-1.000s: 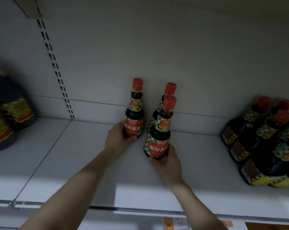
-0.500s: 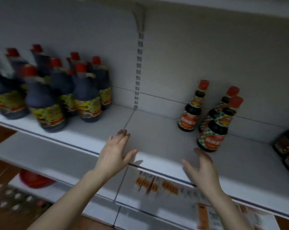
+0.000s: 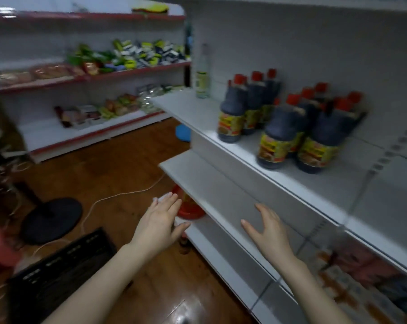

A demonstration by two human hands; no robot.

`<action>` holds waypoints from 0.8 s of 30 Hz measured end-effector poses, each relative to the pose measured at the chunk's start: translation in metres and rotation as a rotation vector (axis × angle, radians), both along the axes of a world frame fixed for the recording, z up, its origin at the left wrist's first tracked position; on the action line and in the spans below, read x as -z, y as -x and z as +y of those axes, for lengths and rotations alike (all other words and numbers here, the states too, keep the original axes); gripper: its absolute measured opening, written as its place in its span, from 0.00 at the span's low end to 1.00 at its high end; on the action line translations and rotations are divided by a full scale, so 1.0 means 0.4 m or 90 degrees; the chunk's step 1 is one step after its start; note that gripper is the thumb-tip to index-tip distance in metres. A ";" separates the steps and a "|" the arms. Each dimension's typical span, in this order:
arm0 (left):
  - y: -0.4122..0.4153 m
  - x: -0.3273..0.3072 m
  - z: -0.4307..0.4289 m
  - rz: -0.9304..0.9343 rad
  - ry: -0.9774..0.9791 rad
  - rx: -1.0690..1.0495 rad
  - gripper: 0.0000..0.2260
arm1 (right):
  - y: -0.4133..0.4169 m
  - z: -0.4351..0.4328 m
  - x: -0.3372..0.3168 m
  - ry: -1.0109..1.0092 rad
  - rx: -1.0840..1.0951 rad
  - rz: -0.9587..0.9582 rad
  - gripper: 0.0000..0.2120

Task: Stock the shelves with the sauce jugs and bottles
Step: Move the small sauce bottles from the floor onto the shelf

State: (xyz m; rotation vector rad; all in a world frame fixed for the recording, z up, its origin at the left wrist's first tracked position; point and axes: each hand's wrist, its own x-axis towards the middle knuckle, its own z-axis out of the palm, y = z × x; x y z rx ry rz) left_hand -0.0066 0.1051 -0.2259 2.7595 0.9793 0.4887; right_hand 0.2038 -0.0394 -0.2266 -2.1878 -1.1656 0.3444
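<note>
Sauce jugs [image 3: 283,129] stood clustered on the upper shelf [image 3: 338,192], room beside them. Left hand [image 3: 159,220] and right hand [image 3: 269,231] hovered apart, fingers spread, holding nothing; stocking looked partly done.

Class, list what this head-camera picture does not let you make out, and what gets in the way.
Labels on the jugs: head view, motion blur smears the print.
Red object: head view, mostly hidden under the lower shelf and partly behind the left hand.
Crate: head view, inside too dark to see.
Far goods: head view, small and blurred.
</note>
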 end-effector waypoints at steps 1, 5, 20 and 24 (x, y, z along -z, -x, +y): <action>0.043 0.011 0.021 -0.001 0.007 -0.024 0.31 | 0.024 0.040 0.009 0.009 -0.024 0.005 0.29; 0.178 0.063 0.102 0.023 0.052 -0.107 0.34 | 0.098 0.195 0.056 0.053 -0.092 0.015 0.29; 0.235 0.249 0.573 0.160 0.204 -0.210 0.29 | 0.154 0.752 0.268 0.195 -0.170 0.065 0.30; 0.219 0.303 0.655 0.144 0.227 -0.185 0.32 | 0.162 0.832 0.300 0.219 -0.164 0.071 0.30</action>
